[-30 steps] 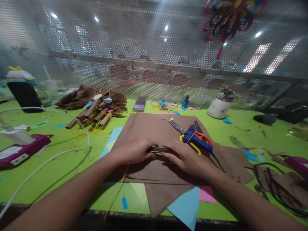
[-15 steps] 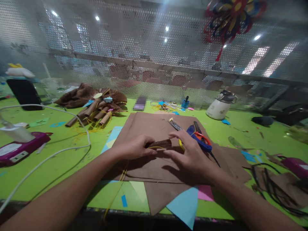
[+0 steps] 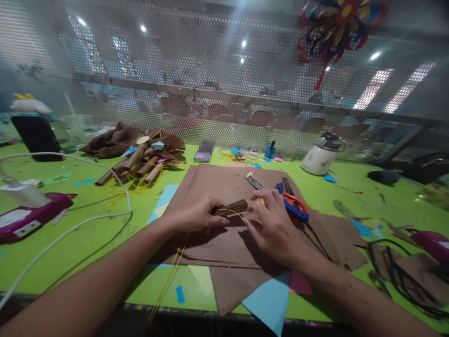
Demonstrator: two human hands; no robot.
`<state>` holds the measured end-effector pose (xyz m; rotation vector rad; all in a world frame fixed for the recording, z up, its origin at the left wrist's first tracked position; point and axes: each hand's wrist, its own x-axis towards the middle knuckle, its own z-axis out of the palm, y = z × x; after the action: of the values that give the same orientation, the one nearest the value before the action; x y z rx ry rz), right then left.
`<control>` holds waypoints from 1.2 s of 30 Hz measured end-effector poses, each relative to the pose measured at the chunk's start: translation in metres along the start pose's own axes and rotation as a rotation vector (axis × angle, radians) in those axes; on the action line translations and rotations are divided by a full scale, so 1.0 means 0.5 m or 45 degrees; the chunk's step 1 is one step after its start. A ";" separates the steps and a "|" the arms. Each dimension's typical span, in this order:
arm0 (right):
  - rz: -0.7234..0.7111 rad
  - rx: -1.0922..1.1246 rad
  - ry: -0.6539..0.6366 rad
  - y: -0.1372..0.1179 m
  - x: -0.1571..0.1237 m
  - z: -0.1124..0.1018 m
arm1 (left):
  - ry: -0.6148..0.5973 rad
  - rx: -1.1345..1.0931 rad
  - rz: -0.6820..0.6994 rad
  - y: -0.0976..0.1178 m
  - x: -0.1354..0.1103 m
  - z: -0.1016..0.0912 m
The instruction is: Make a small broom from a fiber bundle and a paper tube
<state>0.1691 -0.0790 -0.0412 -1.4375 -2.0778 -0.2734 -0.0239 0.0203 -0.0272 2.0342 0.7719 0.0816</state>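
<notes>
Perforated metal panelling (image 3: 196, 61) spans the background, with a colourful flower-shaped ornament (image 3: 345, 23) hanging high up, beyond and to the right of both hands. Lime-green worktop (image 3: 91, 243) spreads out below, littered with paper scraps.

At its middle, the left grip (image 3: 201, 216) is closed around one end of a small pleated brown paper bundle (image 3: 234, 206), thumb below and fingers above, holding it just over a stack of brown paper (image 3: 210, 185). Yellow string (image 3: 171, 276) runs along the bundle, and strands of it hang below the left grip, down towards the near edge.

The right grip (image 3: 275, 224) is at the bundle's free end, fingers curled and only a narrow gap left at the tips; whether they pinch the string or merely sit beside it, I cannot tell. Just beyond and to the right of that grip, partly hidden by it, lies a blue tool (image 3: 298, 214) with a red-handled one (image 3: 298, 202) against it.

Farther left of the left grip sit brown paper rolls (image 3: 133, 161) and a purple power strip (image 3: 45, 215). Well beyond the right grip stands a white jug (image 3: 321, 157). Nearer than both grips, a light blue sheet (image 3: 270, 299) pokes out from under the brown paper.
</notes>
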 end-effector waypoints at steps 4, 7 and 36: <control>0.064 -0.108 -0.122 -0.001 -0.005 0.018 | 0.010 -0.042 0.046 0.004 0.000 -0.002; 0.140 0.135 -0.128 0.005 -0.003 0.024 | 0.077 0.076 0.083 -0.004 0.005 -0.004; 0.937 0.715 0.390 0.200 0.032 -0.082 | 0.275 0.346 -0.084 -0.002 -0.003 -0.014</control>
<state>0.2699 -0.0468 -0.0150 -1.5537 -1.1400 0.3415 -0.0278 0.0249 -0.0236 2.2790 1.0314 0.1688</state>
